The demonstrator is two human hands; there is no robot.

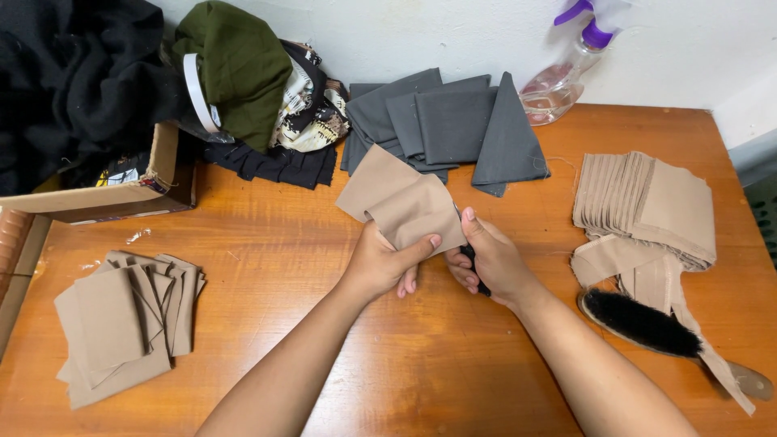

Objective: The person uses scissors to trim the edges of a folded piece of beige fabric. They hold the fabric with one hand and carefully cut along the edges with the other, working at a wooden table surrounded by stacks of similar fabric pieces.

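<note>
While the left hand (pixel 380 263) pinches the tan cloth (pixel 401 202), right-hand fingers (pixel 477 243) close around a black tool (pixel 477 275).

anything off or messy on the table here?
Mostly tidy. The spray bottle lies tipped against the wall, not upright. The brush rests on loose tan strips below the right stack. Left hand holds a tan fabric piece; nothing looks spilled.

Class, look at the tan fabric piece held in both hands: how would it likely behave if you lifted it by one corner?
The tan fabric piece would probably droop, since it already bends and folds above the left hand. It looks thin, so likely light. It seems unlikely to slip, being pinched easily between thumb and fingers; the right hand also grips a dark tool.
</note>
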